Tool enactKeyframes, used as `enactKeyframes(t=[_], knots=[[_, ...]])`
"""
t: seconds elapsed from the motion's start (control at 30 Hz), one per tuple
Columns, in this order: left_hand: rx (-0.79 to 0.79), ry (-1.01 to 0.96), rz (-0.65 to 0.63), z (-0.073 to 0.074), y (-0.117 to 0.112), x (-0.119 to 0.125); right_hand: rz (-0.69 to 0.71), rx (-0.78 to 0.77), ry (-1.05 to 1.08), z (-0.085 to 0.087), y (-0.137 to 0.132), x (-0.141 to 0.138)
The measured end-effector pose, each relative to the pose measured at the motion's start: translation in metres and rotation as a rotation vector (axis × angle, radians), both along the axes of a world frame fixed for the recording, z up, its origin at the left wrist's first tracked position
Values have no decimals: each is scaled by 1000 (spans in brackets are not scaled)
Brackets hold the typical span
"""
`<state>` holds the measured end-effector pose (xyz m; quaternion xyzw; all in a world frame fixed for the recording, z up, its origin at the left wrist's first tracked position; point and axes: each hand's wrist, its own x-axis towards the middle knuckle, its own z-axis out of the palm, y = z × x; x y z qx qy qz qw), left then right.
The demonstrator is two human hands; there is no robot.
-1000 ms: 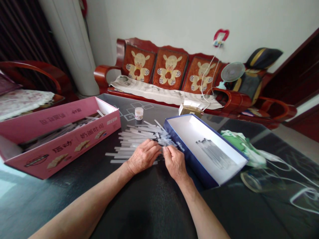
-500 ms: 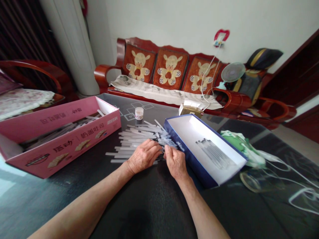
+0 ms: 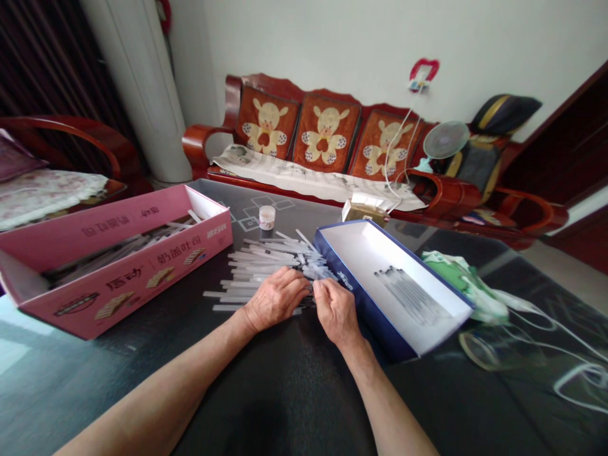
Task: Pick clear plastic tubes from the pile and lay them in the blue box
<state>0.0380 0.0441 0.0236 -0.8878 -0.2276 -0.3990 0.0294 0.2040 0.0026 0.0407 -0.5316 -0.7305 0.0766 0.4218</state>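
my left hand point(image 3: 275, 305) + right hand point(image 3: 335, 310): grips pinched narrow on clear sticks point(image 3: 266, 259) | blue box point(image 3: 361, 253) — one small row in | most lie piled on surface point(image 3: 285, 392), more in pink box point(image 3: 128, 278)

- Table point(image 3: 285, 392): bears every item below except the last.
- Carton point(image 3: 118, 278): at the left.
- Pile of tubes point(image 3: 266, 259): centre, between carton and open box point(image 3: 361, 304).
- Left hand point(image 3: 273, 304), right hand point(image 3: 335, 310): on the pile's near edge (fingertips meeting).
- Row of tubes point(image 3: 408, 294): inside the open box, right of the pile.
- Small jar point(image 3: 266, 217): just behind the pile.
- Bench point(image 3: 327, 133): behind the table.
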Motion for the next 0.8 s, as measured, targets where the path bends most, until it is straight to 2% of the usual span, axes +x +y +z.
enactKeyframes(t=[0.13, 0.37, 0.47, 0.53, 0.6, 0.7, 0.8], knots=[[-21, 46, 1, 0, 0, 0, 49, -4, 4, 2, -2, -1], [51, 34, 37, 4, -1, 2, -56, -230, 147, 0, -1, -2], [71, -56, 102, 4, -3, 1, -145, -293, 338, 2, 2, 1], [28, -150, 144, 3, -3, -1, -232, -327, 533, 2, 5, 3], [-112, -257, 184, 3, -3, -3, -250, -370, 702, 1, 8, 4], [-465, -457, 229, 4, -1, -3, -122, -465, 778, -4, 7, -2], [-853, -766, 115, 10, 2, 1, 67, -597, 683, -4, 2, -10]])
